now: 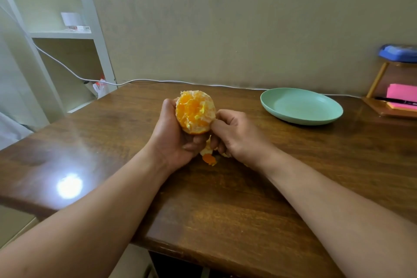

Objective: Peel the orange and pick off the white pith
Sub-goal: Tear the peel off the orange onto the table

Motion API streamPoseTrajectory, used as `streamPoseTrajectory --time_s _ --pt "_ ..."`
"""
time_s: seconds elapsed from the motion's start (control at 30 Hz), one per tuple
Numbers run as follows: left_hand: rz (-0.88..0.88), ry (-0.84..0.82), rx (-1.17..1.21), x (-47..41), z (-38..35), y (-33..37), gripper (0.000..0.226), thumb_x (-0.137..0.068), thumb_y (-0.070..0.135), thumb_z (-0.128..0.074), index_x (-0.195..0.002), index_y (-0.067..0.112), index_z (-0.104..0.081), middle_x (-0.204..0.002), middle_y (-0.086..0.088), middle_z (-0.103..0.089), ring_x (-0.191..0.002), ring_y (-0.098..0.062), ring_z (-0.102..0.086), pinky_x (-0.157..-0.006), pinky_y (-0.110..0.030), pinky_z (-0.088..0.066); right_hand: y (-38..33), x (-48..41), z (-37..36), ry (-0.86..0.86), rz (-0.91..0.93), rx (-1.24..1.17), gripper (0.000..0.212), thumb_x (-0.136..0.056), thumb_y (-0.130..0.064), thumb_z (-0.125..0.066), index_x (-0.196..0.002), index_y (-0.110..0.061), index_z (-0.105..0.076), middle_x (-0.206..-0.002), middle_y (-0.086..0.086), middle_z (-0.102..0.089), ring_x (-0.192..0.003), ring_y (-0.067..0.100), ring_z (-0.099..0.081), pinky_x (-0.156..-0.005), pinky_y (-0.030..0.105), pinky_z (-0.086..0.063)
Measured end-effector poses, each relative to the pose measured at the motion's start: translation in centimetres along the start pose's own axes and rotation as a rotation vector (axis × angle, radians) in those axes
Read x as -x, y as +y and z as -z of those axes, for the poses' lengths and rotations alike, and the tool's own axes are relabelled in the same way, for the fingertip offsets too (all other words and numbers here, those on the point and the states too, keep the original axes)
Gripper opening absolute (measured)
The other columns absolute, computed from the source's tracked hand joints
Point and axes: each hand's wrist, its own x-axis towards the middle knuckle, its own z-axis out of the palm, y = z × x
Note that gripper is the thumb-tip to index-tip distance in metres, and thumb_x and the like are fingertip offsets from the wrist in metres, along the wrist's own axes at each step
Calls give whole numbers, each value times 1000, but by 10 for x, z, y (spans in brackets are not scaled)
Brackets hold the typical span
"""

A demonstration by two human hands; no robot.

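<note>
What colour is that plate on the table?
The plate is pale mint green, seen best in the head view.

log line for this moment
left hand: holds orange | right hand: pinches at orange | peel scraps: on table | green plate: right of hands

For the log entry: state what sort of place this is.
Probably a room in a home, a desk corner rather than a kitchen: a wooden table against a wall, a white shelf unit beside it, and a small wooden stand holding pink sticky notes.
</note>
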Motion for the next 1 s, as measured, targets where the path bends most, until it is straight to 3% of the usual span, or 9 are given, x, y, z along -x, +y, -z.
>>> streamPoseTrajectory --time_s 0.13,0.3,0.43,0.53,0.63,0.7,0.83,0.93,1.0 --pt "7 -54 98 -3 5 -1 63 -102 64 -28 -98 10 -60 -73 -11 -51 -43 -15 -43 -34 -18 -18 6 -4 0 -24 14 -128 29 -109 -23 -56 -103 5 -61 -74 9 -68 -57 16 -56 -46 27 -42" --pt "41 -152 215 0 8 0 50 -96 55 -44 -106 9 -60 -73 -10 -58 -41 -11 -43 -37 -16 -16 8 -7 3 -177 7 -362 18 -111 -19 -51 -97 -12 -59 -74 11 -64 -59 18 -54 -45 26 -40" --pt "74 -263 337 0 16 3 57 -111 52 -32 -107 4 -63 -90 -12 -62 -43 -12 -49 -33 -17 -25 5 -5 9 -252 17 -501 19 -111 -15 -47 -97 -14 -61 -78 10 -65 -63 20 -55 -51 25 -41" --pt "46 -252 316 0 18 4 62 -110 55 -32 -106 4 -66 -96 -10 -60 -47 -11 -47 -34 -17 -25 5 -5 13 -175 13 -370 26 -114 -27 -48 -100 -14 -65 -81 10 -69 -64 18 -58 -54 28 -40" --pt "31 -175 280 -2 14 4 47 -103 49 -39 -108 8 -62 -98 -10 -57 -53 -14 -46 -37 -17 -23 9 -5 16 7 38 97 39 -111 -46 -50 -98 -15 -70 -80 -2 -72 -64 7 -60 -57 24 -44" --pt "30 -73 312 -2 12 4 46 -104 47 -36 -112 8 -59 -99 -11 -57 -57 -17 -49 -36 -20 -31 12 -5 15 86 86 301 24 -108 -42 -59 -103 -24 -75 -87 -12 -73 -73 -1 -64 -62 17 -47" --pt "-2 119 293 1 7 4 50 -105 46 -36 -121 6 -62 -103 -13 -62 -62 -20 -53 -41 -21 -34 8 -6 11 234 166 323 12 -103 -37 -69 -109 -29 -75 -104 -15 -69 -97 -3 -64 -78 14 -49" --pt "-19 161 206 2 3 3 49 -107 46 -35 -110 8 -67 -95 -12 -63 -64 -20 -54 -43 -23 -32 3 -3 5 134 98 240 25 -101 -54 -66 -103 -30 -73 -95 -12 -74 -89 3 -68 -76 27 -57" --pt "-22 153 149 1 0 3 49 -107 47 -37 -109 10 -68 -97 -12 -65 -69 -20 -59 -46 -24 -30 3 -2 1 56 56 191 27 -98 -57 -67 -107 -32 -72 -98 -17 -75 -90 -4 -69 -77 23 -57"
